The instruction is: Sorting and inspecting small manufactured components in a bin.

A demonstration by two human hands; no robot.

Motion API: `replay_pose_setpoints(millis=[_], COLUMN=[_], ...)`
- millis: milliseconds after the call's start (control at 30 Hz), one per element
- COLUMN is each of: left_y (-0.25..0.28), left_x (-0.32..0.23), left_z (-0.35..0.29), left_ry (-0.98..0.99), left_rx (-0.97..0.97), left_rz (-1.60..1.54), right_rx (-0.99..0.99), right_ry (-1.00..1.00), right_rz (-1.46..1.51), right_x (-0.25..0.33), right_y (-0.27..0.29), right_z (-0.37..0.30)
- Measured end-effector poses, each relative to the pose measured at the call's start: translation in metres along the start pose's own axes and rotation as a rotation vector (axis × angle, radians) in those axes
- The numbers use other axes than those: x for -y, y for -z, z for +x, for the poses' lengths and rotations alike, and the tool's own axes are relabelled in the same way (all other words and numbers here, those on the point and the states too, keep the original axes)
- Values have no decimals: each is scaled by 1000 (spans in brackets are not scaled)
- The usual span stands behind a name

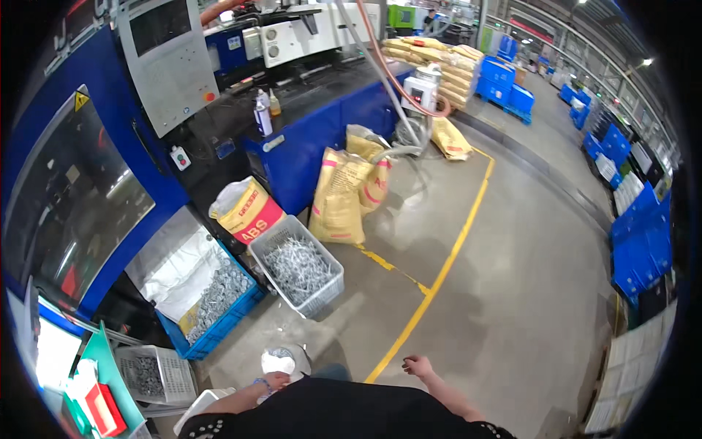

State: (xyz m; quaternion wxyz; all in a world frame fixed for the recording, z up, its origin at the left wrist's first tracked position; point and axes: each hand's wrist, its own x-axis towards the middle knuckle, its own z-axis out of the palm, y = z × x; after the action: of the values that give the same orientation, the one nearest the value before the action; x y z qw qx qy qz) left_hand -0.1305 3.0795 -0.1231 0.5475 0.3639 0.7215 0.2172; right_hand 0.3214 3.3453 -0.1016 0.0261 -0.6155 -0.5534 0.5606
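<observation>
The left fingers [279, 377] are reaching to a whitish round object [281, 360], grasp impossible to tell, while the right fingers [414, 360] are hanging released, loosely curled. Beyond the left fingers, a yellow sack [252, 212] is showing bold red-and-white printing, a pale crate [327, 291] is holding silvery pieces [296, 267], and, farther left, a blue crate [228, 322] is holding grey parts [219, 296].

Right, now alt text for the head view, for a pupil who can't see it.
The person's left hand is at a pale rounded object, and the right hand hangs over a grey factory floor, no object visible in it. Ahead, a white basket and a blue crate hold grey pieces near a blue machine.
</observation>
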Motion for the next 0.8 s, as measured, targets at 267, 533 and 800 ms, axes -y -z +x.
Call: replay_pose_setpoints(millis=[267,533,800], left_y=[99,189,205], left_x=[-169,-397,-552], left_z=[239,392,454], left_ry=[-263,-305,-259], left_rx=[-226,-337,-497], left_rz=[211,292,275], right_rx=[75,-151,-211], right_ry=[140,8,453], right_rz=[98,60,-195], right_x=[105,115,286], right_y=[124,264,368], right_z=[192,429,694])
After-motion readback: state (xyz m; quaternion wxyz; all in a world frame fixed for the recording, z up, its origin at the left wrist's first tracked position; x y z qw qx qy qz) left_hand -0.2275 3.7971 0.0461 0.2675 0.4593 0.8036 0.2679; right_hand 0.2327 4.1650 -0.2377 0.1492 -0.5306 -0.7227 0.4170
